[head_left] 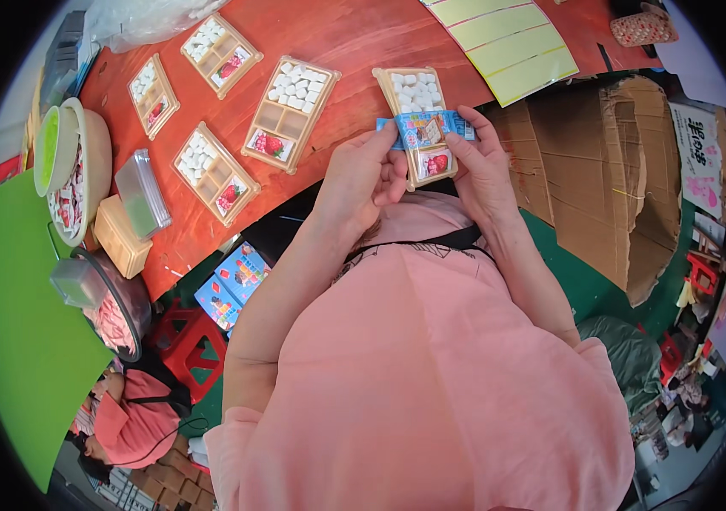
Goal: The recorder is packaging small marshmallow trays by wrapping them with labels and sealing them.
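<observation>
Near the table's front edge, I hold a beige compartment tray [416, 83] close to my body. White marshmallow-like pieces [418, 91] fill its far compartment, and a small packet with a red berry picture [436, 163] lies in a near one. A blue printed band [425, 130] crosses the tray's middle; whether it wraps underneath is hidden. My left hand [361, 177] is closed at the band's left end, thumb on top. On the other side, my right hand [484, 163] grips the band's right end and the tray's edge, thumb over the front.
Several similar filled trays [298, 109] lie on the red table [363, 34]. At left are a cream basin [97, 162] of small packets, stacked clear lids [143, 194] and beige trays [121, 237]. A cardboard box [584, 162] stands right, yellow sheets [503, 43] at the far edge.
</observation>
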The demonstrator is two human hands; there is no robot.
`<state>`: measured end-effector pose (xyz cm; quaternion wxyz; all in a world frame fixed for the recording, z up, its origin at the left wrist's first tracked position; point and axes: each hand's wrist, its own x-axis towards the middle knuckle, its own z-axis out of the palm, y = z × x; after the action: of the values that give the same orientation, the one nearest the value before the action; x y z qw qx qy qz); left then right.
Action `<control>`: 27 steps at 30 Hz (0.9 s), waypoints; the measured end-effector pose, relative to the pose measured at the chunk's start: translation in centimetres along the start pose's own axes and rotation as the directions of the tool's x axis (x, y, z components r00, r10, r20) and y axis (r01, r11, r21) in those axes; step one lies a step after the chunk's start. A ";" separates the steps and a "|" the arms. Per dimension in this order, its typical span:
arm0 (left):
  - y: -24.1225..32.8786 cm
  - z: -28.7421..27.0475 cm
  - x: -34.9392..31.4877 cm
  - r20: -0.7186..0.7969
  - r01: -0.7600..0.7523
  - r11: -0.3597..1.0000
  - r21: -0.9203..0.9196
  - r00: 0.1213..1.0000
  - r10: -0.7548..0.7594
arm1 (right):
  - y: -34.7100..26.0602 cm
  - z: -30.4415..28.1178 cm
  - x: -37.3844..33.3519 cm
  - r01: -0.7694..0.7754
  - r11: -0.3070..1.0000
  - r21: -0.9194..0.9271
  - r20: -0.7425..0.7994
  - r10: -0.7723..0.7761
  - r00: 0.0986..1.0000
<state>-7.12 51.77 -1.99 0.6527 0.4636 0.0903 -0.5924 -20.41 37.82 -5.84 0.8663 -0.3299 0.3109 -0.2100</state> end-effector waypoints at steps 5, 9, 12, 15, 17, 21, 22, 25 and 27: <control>0.1 2.2 -0.3 -0.034 0.018 0.996 0.089 0.999 -0.015 | -0.7 0.6 -0.6 -0.015 0.999 -0.039 0.024 0.016 1.000; -0.7 2.8 -0.7 -0.038 -0.092 0.995 0.042 0.995 0.094 | -1.2 1.1 -0.7 0.039 0.996 -0.075 0.051 -0.035 0.998; -1.3 3.2 -1.0 -0.196 -0.290 0.952 0.096 0.933 0.303 | -1.9 1.7 -0.7 0.061 0.994 -0.089 0.081 -0.053 0.995; -1.4 1.7 -0.3 -0.097 -0.488 0.863 0.129 0.860 0.501 | -2.0 2.2 -0.6 0.088 0.990 -0.114 0.112 -0.075 0.991; -0.9 1.9 -0.8 -0.106 -0.427 0.902 0.055 0.896 0.431 | -1.9 2.4 -0.3 0.110 0.985 -0.136 0.129 -0.092 0.987; 0.7 1.0 -2.1 0.007 -0.326 0.943 -0.067 0.945 0.327 | -2.3 2.6 0.2 0.193 0.928 -0.318 0.189 -0.137 0.972; 1.0 1.0 -2.6 -0.013 -0.338 0.941 -0.009 0.941 0.338 | -2.5 2.8 0.3 0.240 0.872 -0.427 0.225 -0.155 0.962; 0.7 -0.3 -2.5 -0.040 -0.374 0.905 0.203 0.920 0.390 | -2.5 4.5 -0.1 0.399 0.809 -0.432 0.325 -0.274 0.905; 1.1 -1.4 -2.8 -0.037 -0.366 0.913 0.182 0.925 0.378 | -3.4 5.3 -0.1 0.409 0.821 -0.399 0.343 -0.281 0.897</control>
<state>-6.38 54.52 -0.38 0.7073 0.5479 -0.0278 -0.4457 -17.42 37.87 -0.28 0.7437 -0.6023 0.1658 -0.2382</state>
